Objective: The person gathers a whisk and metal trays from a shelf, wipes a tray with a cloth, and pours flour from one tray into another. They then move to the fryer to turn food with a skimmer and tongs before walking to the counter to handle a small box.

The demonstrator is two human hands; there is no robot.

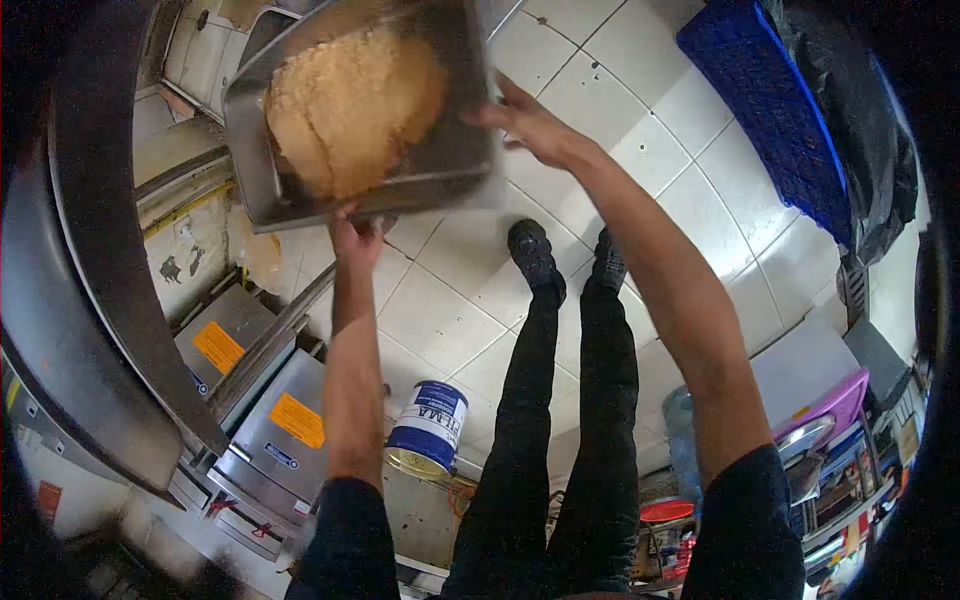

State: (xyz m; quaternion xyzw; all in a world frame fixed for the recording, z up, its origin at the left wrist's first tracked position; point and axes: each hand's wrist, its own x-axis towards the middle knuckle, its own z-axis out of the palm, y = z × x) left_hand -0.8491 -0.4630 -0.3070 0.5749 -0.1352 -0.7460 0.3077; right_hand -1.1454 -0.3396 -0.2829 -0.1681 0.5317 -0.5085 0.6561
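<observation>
A deep rectangular metal pan (440,190) is tilted up at the top of the head view. Inside it lies a large tan, crumbly mass (350,110); its exact kind I cannot make out. My left hand (357,238) grips the pan's near edge from below, its fingers partly hidden by the pan. At the right-hand wall, my right hand (530,125) has its thumb over the rim and other fingers outside, somewhat blurred by motion.
Stainless equipment with orange labels (297,420) stands along the left. A blue-and-white tin (428,428) sits on the tiled floor (440,290) near my legs. A blue crate (770,120) with black plastic is at upper right; a cluttered shelf (850,480) stands lower right.
</observation>
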